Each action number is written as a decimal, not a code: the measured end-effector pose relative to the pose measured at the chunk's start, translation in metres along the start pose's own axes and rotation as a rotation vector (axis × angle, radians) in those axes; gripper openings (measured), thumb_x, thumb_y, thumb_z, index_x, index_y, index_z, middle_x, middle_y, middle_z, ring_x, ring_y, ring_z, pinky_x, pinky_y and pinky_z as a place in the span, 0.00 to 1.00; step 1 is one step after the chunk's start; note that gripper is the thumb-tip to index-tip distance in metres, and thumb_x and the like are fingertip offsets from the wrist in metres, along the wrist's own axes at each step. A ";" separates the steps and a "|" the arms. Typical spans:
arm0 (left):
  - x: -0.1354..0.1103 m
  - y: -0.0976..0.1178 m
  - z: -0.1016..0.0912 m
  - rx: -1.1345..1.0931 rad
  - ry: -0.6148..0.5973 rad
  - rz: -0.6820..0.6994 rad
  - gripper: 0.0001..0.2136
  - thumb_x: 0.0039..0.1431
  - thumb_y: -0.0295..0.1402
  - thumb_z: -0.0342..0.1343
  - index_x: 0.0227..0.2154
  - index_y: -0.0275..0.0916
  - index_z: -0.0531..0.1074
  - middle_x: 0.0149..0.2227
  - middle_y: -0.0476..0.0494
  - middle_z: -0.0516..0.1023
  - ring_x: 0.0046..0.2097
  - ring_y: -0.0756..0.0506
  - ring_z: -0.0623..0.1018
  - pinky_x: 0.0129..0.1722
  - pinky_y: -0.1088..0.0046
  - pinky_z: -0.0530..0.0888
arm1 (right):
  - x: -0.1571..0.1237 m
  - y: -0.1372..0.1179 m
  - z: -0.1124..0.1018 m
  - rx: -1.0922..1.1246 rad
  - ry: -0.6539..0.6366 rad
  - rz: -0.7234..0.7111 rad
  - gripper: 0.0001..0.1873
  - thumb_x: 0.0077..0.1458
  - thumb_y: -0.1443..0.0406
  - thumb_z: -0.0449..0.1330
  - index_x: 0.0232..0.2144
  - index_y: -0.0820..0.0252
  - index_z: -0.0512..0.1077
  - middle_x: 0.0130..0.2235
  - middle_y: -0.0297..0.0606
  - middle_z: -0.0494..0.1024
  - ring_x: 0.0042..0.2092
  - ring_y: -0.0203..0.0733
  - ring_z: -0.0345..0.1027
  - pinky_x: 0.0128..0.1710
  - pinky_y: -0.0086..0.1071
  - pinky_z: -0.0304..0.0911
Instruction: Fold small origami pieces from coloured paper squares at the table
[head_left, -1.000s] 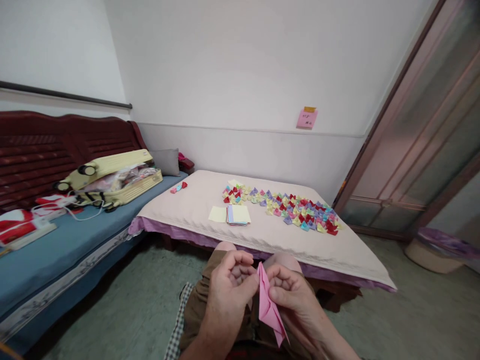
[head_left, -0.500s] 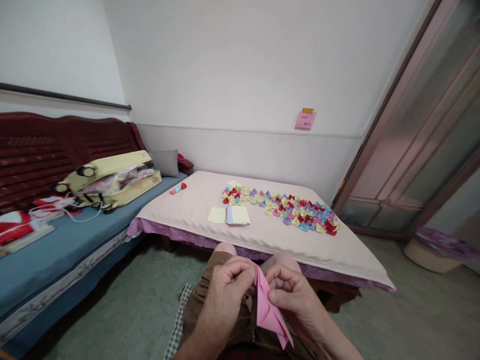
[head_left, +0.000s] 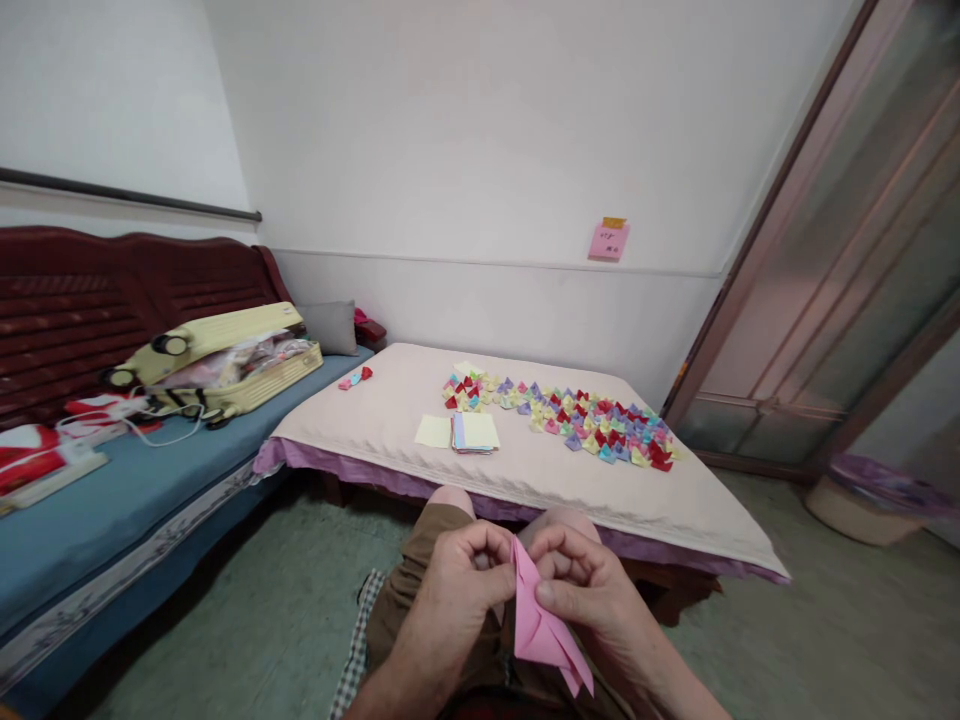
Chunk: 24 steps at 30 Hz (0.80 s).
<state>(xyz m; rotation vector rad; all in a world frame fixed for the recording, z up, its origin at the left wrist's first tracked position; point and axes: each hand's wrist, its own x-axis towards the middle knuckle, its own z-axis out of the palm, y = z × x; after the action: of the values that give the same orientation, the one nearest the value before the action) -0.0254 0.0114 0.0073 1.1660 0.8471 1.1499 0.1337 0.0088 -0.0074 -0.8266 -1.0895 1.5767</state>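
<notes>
A partly folded piece of pink origami paper (head_left: pixel 541 630) is held above my lap, its creased, pointed end hanging down to the right. My left hand (head_left: pixel 466 588) is closed on its upper left edge, thumb and forefinger pinching near the top. With the thumb pressed on the front face, my right hand (head_left: pixel 581 580) grips the paper from the right, its fingers curled behind. On the covered table ahead lie a stack of square coloured paper (head_left: pixel 476 432) and a single pale yellow sheet (head_left: pixel 433 431) beside it. Farther back spread many small folded paper pieces (head_left: pixel 592 420) in mixed colours.
Several folded pieces (head_left: pixel 355 379) lie apart at the table's left. An open yellow suitcase (head_left: pixel 247 365) rests on the blue-covered wooden sofa (head_left: pixel 247 430). A pink note (head_left: pixel 608 241) is taped to the wall. A lined bin (head_left: pixel 862 505) stands on the right.
My left thumb and fingers have shifted slightly on the upper edge of the pink paper. Its lower tip has swung a little to the right. My right hand keeps its hold.
</notes>
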 end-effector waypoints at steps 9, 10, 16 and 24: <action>-0.001 0.006 0.001 0.063 -0.019 0.001 0.10 0.52 0.34 0.58 0.20 0.35 0.70 0.22 0.51 0.65 0.27 0.51 0.62 0.28 0.75 0.59 | 0.000 -0.009 0.001 -0.210 0.026 -0.086 0.16 0.41 0.62 0.71 0.32 0.62 0.73 0.21 0.28 0.69 0.21 0.29 0.55 0.21 0.24 0.47; -0.001 0.005 0.001 0.091 -0.018 0.002 0.10 0.51 0.33 0.59 0.20 0.35 0.69 0.22 0.52 0.64 0.27 0.51 0.62 0.28 0.75 0.58 | 0.000 -0.010 0.002 -0.230 0.021 -0.091 0.16 0.41 0.61 0.71 0.32 0.62 0.73 0.21 0.28 0.69 0.21 0.29 0.55 0.21 0.24 0.47; 0.002 -0.002 0.000 -0.056 0.051 -0.009 0.10 0.55 0.34 0.56 0.22 0.35 0.68 0.23 0.52 0.64 0.26 0.52 0.61 0.27 0.76 0.58 | -0.006 -0.015 -0.005 -0.378 -0.008 -0.162 0.07 0.49 0.61 0.65 0.30 0.59 0.78 0.24 0.33 0.72 0.26 0.34 0.61 0.26 0.27 0.55; 0.003 -0.005 0.003 -0.290 0.049 -0.145 0.12 0.52 0.35 0.60 0.20 0.34 0.66 0.20 0.53 0.63 0.22 0.55 0.59 0.22 0.79 0.56 | -0.009 -0.018 -0.007 -0.521 -0.129 -0.305 0.05 0.51 0.67 0.64 0.30 0.55 0.81 0.28 0.36 0.78 0.30 0.39 0.68 0.31 0.28 0.61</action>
<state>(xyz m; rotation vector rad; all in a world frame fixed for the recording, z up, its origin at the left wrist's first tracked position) -0.0208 0.0141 0.0034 0.8286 0.7597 1.1422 0.1485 0.0034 0.0072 -0.8510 -1.6744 1.1131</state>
